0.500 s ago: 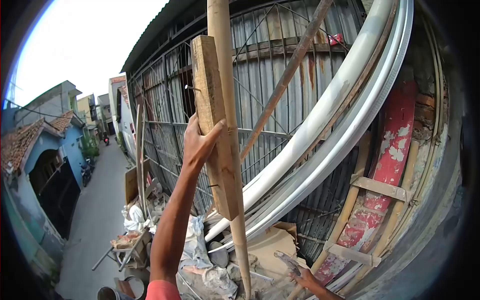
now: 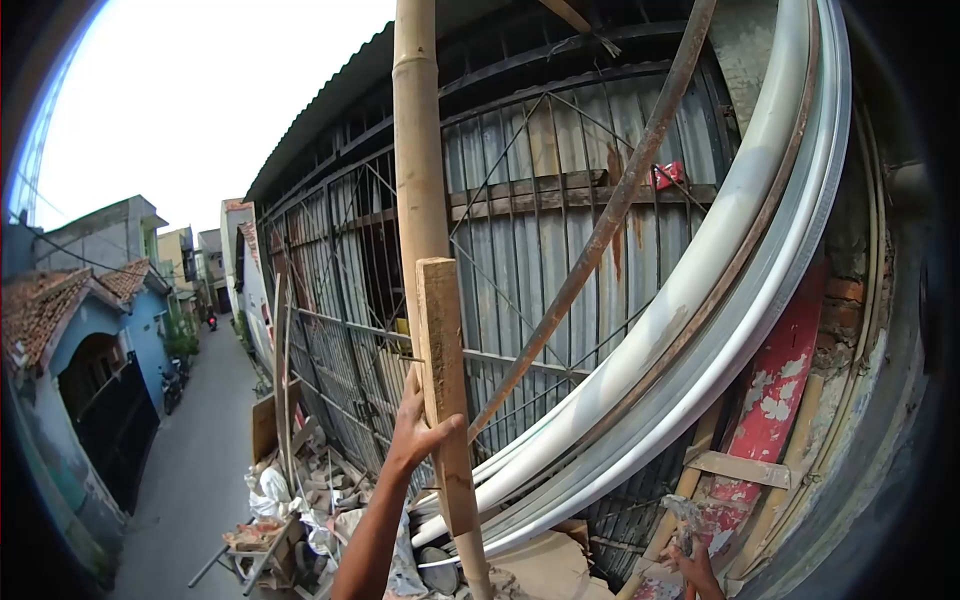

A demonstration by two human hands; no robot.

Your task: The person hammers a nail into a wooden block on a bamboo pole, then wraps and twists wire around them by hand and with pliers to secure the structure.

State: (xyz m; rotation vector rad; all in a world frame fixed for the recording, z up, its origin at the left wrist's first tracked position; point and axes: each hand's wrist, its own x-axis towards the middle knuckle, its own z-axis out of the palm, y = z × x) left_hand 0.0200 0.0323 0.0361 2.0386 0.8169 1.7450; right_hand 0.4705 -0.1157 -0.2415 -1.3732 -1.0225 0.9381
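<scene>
My left hand [image 2: 425,430] is wrapped round a wooden block [image 2: 442,340] and presses it along a tall bamboo pole [image 2: 420,150]. Nails stick out of the block's left side, one above the hand and one below. At the lower right, my right hand [image 2: 695,568] grips a hammer [image 2: 684,518], its head upward, in front of the red peeling board [image 2: 765,400].
Long white pipes [image 2: 700,260] curve beside the pole, and a rusty bar [image 2: 610,215] slants behind it. A barred metal wall [image 2: 520,240] stands behind. Rubble and a wheelbarrow [image 2: 262,555] lie at lower left, beside the alley [image 2: 195,450].
The block and my left hand sit lower in view. My right hand and the hammer have shifted to the right. The view has tilted upward, showing more of the pole and roof.
</scene>
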